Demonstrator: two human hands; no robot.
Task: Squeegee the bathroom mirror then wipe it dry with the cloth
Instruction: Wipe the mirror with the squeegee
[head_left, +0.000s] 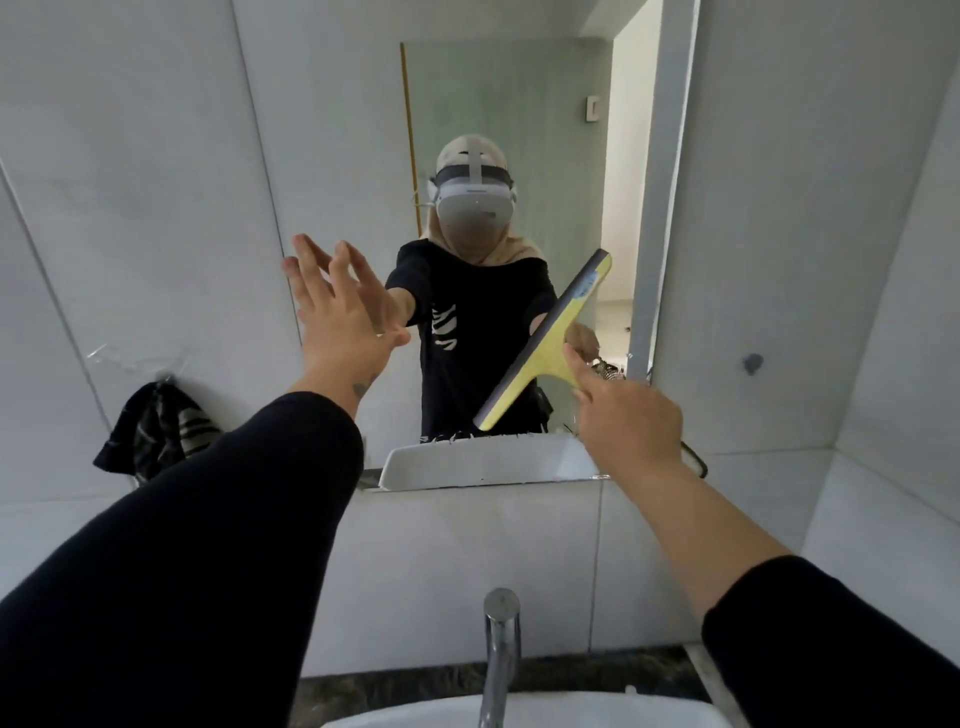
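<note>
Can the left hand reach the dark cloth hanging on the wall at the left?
Probably yes. The left hand is open and empty at the mirror, and nothing stands between it and the dark cloth below it.

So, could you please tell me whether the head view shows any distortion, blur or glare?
Head view: wide-angle bending bows the mirror edges and tile lines; the left hand is slightly motion-blurred; the squeegee stays fairly sharp; the reflected doorway is overexposed.

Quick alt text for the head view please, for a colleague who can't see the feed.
The right hand holds a yellow squeegee tilted against the bathroom mirror, while the left hand is raised, open, by the mirror's left edge. A dark cloth hangs on the wall at left; a tap and basin sit below.
</note>
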